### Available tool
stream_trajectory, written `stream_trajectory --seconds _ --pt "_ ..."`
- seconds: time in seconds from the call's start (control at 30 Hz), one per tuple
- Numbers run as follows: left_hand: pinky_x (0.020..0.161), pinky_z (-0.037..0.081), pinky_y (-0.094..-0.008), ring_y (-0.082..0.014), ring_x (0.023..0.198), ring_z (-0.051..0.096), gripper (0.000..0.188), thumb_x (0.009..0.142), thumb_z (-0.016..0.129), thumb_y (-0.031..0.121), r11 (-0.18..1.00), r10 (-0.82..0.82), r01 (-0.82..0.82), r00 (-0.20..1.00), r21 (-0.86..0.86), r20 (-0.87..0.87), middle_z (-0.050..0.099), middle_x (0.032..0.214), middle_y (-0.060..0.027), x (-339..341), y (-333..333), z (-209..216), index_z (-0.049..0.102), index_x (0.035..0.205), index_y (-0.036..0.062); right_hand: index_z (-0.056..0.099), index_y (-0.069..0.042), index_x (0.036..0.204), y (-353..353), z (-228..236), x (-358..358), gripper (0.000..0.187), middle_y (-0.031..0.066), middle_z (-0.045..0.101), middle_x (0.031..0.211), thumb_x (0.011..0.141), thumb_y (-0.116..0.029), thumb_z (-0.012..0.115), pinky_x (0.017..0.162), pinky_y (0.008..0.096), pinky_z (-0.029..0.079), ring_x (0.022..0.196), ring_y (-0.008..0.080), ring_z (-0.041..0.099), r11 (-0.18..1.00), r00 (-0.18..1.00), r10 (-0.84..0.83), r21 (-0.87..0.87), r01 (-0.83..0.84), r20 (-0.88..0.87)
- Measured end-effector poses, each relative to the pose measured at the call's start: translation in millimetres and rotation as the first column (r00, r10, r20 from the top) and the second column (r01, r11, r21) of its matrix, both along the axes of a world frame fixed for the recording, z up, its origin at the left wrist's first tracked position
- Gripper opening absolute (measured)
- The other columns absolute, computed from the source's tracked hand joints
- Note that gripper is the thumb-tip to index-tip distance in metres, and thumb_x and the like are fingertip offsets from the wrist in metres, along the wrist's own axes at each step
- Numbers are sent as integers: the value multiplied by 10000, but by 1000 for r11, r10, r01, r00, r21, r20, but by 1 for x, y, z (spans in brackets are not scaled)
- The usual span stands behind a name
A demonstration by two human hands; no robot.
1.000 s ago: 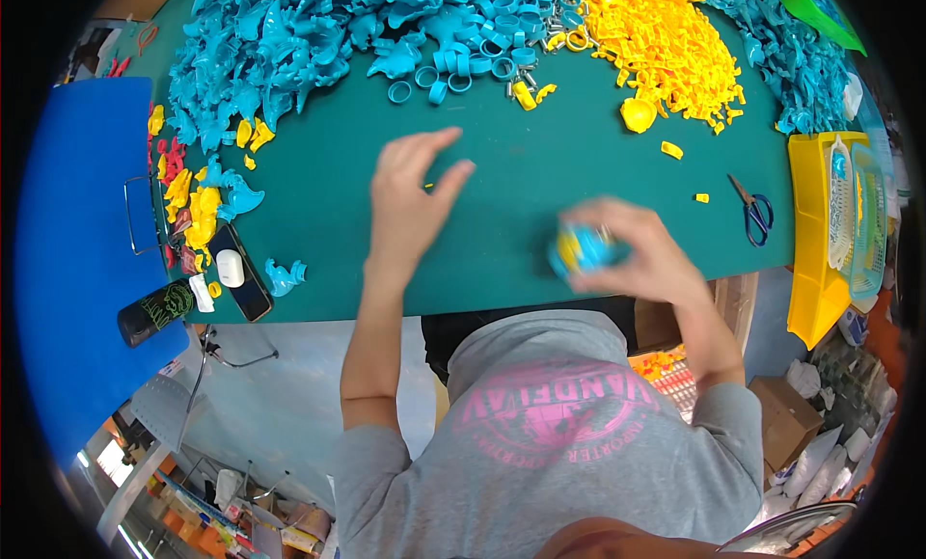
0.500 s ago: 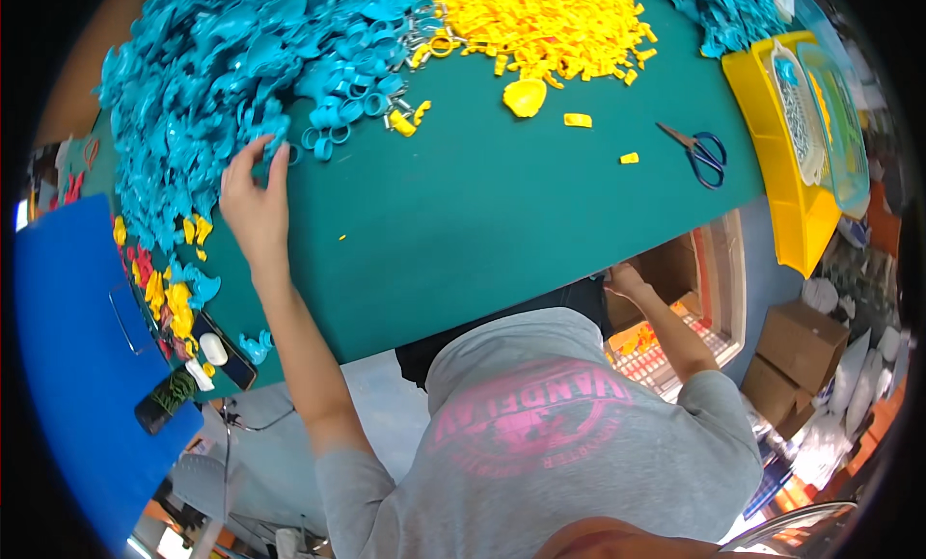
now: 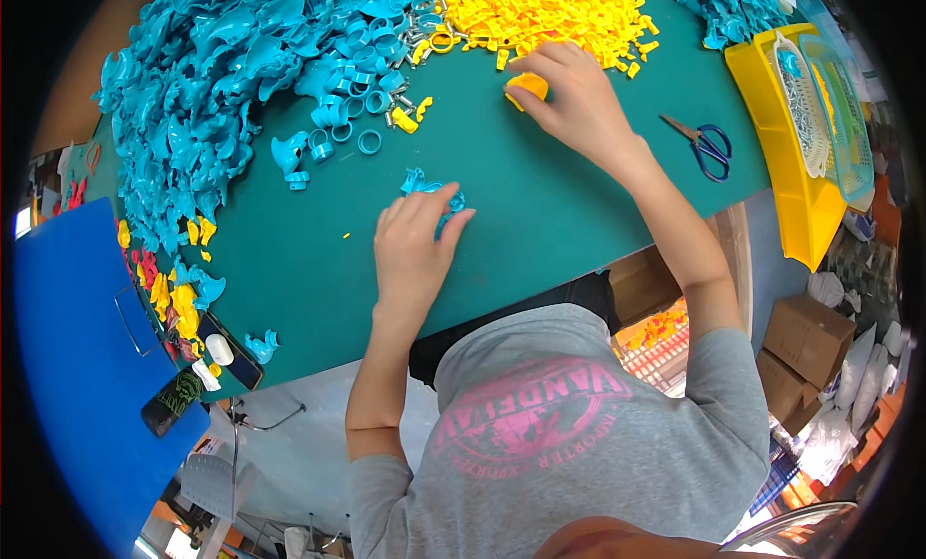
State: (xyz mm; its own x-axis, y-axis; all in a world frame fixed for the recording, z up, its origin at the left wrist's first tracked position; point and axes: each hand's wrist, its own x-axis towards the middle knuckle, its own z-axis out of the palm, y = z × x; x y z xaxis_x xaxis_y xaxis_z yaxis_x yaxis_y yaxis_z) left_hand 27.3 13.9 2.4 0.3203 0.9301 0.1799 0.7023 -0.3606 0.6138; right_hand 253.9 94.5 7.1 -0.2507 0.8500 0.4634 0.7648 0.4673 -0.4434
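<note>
Grasping blue piece (image 3: 416, 182), slanted up-left, in left hand (image 3: 415, 245); curving right hand (image 3: 583, 98), the nearer, around yellow cup (image 3: 530, 86) left of palm, short of yellow pile (image 3: 545, 14); cannot tell if gripped.

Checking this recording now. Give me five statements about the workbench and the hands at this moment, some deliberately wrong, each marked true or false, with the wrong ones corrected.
1. The scissors lie on the green tabletop. True.
2. The left hand holds a turquoise plastic part. True.
3. The right hand is on the scissors. False: it is at the yellow cup-shaped piece.
4. The large turquoise pile lies to the left of the yellow pile. True.
5. The white rounded case sits in the yellow bin. False: it lies by the tabletop's lower left edge, at the dark phone.
</note>
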Motion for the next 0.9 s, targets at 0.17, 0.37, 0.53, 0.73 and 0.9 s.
stream_trajectory --seconds 0.17,0.37,0.53,0.73,0.9 --pt "574 434 -253 -136 676 556 170 746 689 78 967 180 -118 942 -225 282 601 801 -53 -12 7 15 656 910 47 651 -81 856 36 -17 -6 136 62 591 766 742 -154 668 755 353 402 770 225 563 997 930 -14 -66 41 367" --pt "587 439 -262 -146 734 556 170 752 683 89 935 311 -234 902 -267 298 597 887 -62 -30 21 7 665 917 53 658 -40 823 4 2 -23 82 67 639 759 749 -72 670 662 335 463 721 228 603 962 974 76 -241 -128 -214" --pt "619 455 -310 -196 758 564 181 721 709 117 980 121 -108 990 -166 74 605 826 -65 -28 20 1 658 884 58 652 -59 830 -43 -21 -30 118 41 626 803 719 -57 693 709 299 415 748 190 584 908 961 211 -328 -261 -180" --pt "573 459 -280 -167 642 577 143 717 706 102 929 167 -122 981 -351 102 600 740 -68 -25 25 8 644 827 36 653 -92 801 -44 -27 -33 139 -6 564 775 679 -48 705 692 294 372 730 170 521 966 978 205 -153 -207 -28" --pt "486 447 -236 -105 535 580 159 750 688 94 813 297 -107 921 -572 251 613 761 -80 -21 17 -11 628 866 4 647 -97 800 -45 -19 -36 168 1 580 787 654 -54 717 710 298 378 769 172 531 969 977 205 -128 -210 -51"
